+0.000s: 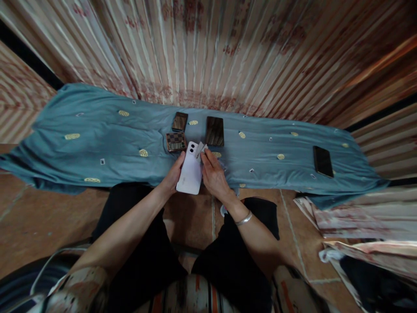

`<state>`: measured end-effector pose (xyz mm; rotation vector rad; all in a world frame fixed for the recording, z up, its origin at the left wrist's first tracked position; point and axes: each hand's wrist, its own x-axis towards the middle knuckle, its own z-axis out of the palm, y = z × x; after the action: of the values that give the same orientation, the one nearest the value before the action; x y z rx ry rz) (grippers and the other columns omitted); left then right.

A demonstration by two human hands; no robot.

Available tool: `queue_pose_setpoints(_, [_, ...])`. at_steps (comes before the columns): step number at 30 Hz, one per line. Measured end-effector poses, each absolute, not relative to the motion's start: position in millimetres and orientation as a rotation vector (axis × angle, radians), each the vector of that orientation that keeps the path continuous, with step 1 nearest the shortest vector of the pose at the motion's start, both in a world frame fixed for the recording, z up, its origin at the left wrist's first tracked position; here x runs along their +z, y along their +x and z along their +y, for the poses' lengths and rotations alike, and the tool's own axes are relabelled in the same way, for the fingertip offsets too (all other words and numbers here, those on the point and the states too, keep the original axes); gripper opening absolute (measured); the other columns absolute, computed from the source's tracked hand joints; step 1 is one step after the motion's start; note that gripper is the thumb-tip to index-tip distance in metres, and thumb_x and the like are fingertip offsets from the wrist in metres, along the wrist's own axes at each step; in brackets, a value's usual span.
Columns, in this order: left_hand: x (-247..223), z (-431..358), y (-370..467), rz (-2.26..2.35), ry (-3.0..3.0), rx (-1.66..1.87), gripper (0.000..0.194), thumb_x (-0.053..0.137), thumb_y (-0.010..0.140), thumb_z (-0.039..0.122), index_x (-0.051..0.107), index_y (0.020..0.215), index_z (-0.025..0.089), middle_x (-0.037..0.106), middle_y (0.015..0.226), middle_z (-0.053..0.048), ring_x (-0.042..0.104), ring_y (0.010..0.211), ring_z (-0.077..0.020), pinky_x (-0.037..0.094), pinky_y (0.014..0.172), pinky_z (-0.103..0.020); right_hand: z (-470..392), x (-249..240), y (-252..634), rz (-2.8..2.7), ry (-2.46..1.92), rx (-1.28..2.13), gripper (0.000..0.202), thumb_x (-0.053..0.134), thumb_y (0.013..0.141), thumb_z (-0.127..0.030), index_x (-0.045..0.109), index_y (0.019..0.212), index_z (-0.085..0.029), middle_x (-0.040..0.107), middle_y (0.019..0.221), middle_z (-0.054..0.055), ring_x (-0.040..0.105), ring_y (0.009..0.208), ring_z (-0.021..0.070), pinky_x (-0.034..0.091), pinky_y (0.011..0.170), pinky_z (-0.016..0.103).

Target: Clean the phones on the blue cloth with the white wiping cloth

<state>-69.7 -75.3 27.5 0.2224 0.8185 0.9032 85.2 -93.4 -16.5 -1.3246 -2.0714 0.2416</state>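
Observation:
A white phone [189, 174] is held with its back and two dark camera lenses facing up. My left hand [173, 174] is closed on the phone's left edge. My right hand [213, 173] pinches a small whitish wipe or cloth [201, 150] against the phone's upper right corner, beside the lenses. Just beyond the phone lies a checkered folded device [175, 142], with a small dark device [180, 121] behind it. To their right a dark tablet-like device [215, 131] lies flat.
A blue-green cloth with yellow prints [260, 148] covers the long surface. Another dark device [323, 161] lies far right on it. Pleated curtains [208, 56] hang behind. My knees are under the near edge, above a tiled floor [293, 226].

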Motion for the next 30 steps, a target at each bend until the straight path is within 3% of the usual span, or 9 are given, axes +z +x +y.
queue_pose_setpoints(8, [21.1,-69.3,-75.8,0.809,0.215,0.925,0.05,0.039,0.103,0.044,0.065,0.13,0.011,0.079,0.09,-0.01,0.076,0.077,-0.0221,0.06,0.075,-0.029,-102.0,-12.3,81.2,-2.084,-1.308,0.278,0.049,0.034,0.101,-0.014,0.049,0.148,-0.009,0.045,0.157,0.019,0.035,0.152,0.0246,0.036,0.125,0.047])
queue_pose_setpoints(17, [15.9,-69.2,-75.0,0.736,0.238,0.911,0.049,0.039,0.103,0.042,0.065,0.129,0.01,0.08,0.088,-0.01,0.075,0.072,-0.022,0.06,0.072,-0.03,-96.6,-11.7,86.0,-1.993,-1.306,0.366,0.05,0.036,0.101,-0.016,0.047,0.15,-0.013,0.043,0.16,0.017,0.037,0.151,0.0265,0.035,0.124,0.051])
queue_pose_setpoints(30, [30.3,-58.5,-80.2,0.856,0.228,1.052,0.053,0.037,0.103,0.042,0.068,0.125,0.006,0.079,0.082,-0.01,0.075,0.07,-0.0229,0.06,0.074,-0.032,-117.1,-8.6,73.3,-2.048,-1.19,0.335,0.048,0.038,0.1,-0.014,0.053,0.146,-0.012,0.05,0.154,0.017,0.045,0.146,0.0243,0.04,0.122,0.045])
